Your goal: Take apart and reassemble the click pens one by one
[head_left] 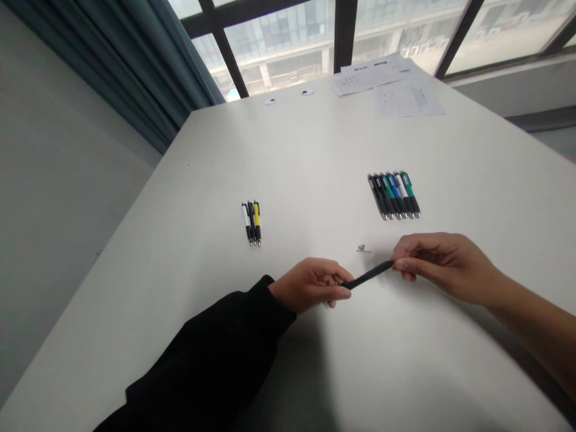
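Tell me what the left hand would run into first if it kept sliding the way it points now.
The left hand points right along the black pen that it grips, so it would likely first meet the right hand pinching the pen's other end. The small spring lies just off that line.

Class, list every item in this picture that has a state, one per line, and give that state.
Black pen: held off the table, one end in each hand.
Left hand: closed on the pen.
Right hand: pinching the pen.
Three pens: lying side by side.
Row of pens: lying side by side.
Papers: lying flat.
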Available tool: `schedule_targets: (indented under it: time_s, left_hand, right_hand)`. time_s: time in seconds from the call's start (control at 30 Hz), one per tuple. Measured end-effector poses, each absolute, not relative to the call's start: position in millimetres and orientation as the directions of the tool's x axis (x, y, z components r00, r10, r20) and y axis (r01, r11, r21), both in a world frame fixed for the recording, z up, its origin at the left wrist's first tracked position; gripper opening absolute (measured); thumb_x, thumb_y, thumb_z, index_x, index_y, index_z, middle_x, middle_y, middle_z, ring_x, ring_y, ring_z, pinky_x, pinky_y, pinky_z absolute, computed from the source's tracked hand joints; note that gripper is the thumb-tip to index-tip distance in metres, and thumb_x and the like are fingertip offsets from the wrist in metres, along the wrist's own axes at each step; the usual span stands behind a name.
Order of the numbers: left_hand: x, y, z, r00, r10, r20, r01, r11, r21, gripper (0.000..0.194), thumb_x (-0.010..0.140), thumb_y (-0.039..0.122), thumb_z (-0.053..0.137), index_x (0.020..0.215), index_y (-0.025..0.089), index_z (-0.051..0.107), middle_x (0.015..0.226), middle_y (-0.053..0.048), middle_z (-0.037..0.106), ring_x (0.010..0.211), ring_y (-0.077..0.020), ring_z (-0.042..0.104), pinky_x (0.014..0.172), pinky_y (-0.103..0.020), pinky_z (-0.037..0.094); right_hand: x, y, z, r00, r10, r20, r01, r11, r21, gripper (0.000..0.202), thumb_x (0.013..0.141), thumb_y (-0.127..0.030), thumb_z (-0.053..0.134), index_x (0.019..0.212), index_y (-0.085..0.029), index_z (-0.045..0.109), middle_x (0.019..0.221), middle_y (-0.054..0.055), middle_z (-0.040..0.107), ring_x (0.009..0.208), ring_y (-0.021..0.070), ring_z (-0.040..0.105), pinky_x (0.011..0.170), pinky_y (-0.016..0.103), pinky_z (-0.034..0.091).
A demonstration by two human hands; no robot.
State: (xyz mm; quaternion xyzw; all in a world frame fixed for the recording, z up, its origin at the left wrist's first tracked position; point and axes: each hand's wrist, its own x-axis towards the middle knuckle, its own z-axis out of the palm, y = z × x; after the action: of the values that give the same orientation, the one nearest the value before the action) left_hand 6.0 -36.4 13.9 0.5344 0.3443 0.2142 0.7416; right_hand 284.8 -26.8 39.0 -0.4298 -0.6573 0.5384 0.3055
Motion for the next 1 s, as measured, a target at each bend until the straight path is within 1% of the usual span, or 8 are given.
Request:
schedule_targets:
  time_s: [0.17,0.23,0.3,0.4,0.57,0.7,0.87,1.0]
  left_hand:
    - [7,-36,18,0.663,0.692,-0.286,0.065,0.328,0.942,0.037,0.077,0.039,0.081,0.097,0.01,0.072,0.06,-0.001,0.065,0.047,-0.0076,0.053,0.047,-0.019,0.041]
    - [6,-36,16,0.664,0.688,-0.292,0.087,0.316,0.945,0.038,0.078,0.039,0.08,0.1,0.01,0.072,0.06,-0.002,0.066,0.045,-0.0066,0.051,0.045,-0.019,0.037]
    - [5,-36,13,0.664,0.688,-0.293,0.096,0.311,0.946,0.04,0.078,0.04,0.08,0.102,0.01,0.072,0.061,-0.003,0.067,0.045,-0.0066,0.05,0.043,-0.018,0.036]
    - [4,-36,10,0.664,0.687,-0.296,0.094,0.316,0.944,0.042,0.077,0.041,0.081,0.104,0.01,0.072,0.064,-0.003,0.068,0.048,-0.008,0.054,0.043,-0.018,0.039]
    - [4,-36,9,0.659,0.688,-0.304,0.102,0.318,0.942,0.044,0.076,0.042,0.081,0.105,0.01,0.072,0.066,-0.004,0.068,0.051,-0.0091,0.056,0.044,-0.018,0.041]
    - [5,-36,12,0.643,0.701,-0.308,0.11,0.313,0.943,0.043,0.076,0.042,0.081,0.102,0.01,0.072,0.064,-0.003,0.068,0.048,-0.0082,0.054,0.043,-0.018,0.041]
    - [4,-37,13,0.642,0.711,-0.287,0.092,0.3,0.95,0.04,0.076,0.04,0.082,0.102,0.01,0.072,0.059,-0.001,0.066,0.043,-0.0063,0.05,0.045,-0.019,0.038]
    - [3,-36,12,0.653,0.709,-0.267,0.069,0.295,0.953,0.037,0.077,0.035,0.082,0.102,0.01,0.073,0.059,-0.001,0.066,0.047,-0.0078,0.054,0.048,-0.02,0.04]
  right_hand:
    - [285,-26,31,-0.427,0.904,-0.032,0.151,0.036,-0.988,0.027,0.08,-0.038,0.079,0.097,-0.019,0.068,0.071,0.002,0.066,0.06,0.0148,0.061,0.055,0.027,0.05]
    - [284,-24,26,-0.408,0.913,-0.014,0.225,0.086,-0.971,0.027,0.083,-0.04,0.075,0.099,-0.019,0.067,0.073,0.002,0.065,0.06,0.0146,0.059,0.054,0.027,0.047]
    - [281,-21,21,-0.404,0.914,0.031,0.397,0.206,-0.894,0.021,0.086,-0.038,0.07,0.093,-0.019,0.068,0.07,0.002,0.064,0.059,0.0149,0.057,0.054,0.028,0.045]
    - [273,-18,14,-0.46,0.882,0.098,0.605,0.392,-0.693,0.015,0.087,-0.032,0.066,0.094,-0.019,0.071,0.074,0.004,0.067,0.063,0.0173,0.06,0.061,0.03,0.046]
    - [265,-16,9,-0.53,0.838,0.131,0.681,0.512,-0.524,0.015,0.091,-0.025,0.058,0.097,-0.02,0.071,0.089,0.008,0.072,0.071,0.0195,0.064,0.068,0.031,0.046]
    - [273,-15,17,-0.565,0.82,0.096,0.604,0.49,-0.629,0.01,0.092,-0.027,0.057,0.089,-0.021,0.065,0.08,0.006,0.068,0.066,0.0179,0.06,0.062,0.029,0.045]
    - [296,-15,33,-0.484,0.874,-0.051,0.362,0.147,-0.92,0.02,0.096,-0.038,0.059,0.089,-0.02,0.063,0.071,0.003,0.064,0.058,0.0143,0.055,0.053,0.027,0.046]
    - [308,-15,38,-0.447,0.893,-0.047,0.176,0.036,-0.984,0.017,0.089,-0.034,0.071,0.084,-0.018,0.066,0.07,0.003,0.063,0.057,0.0134,0.056,0.052,0.027,0.047]
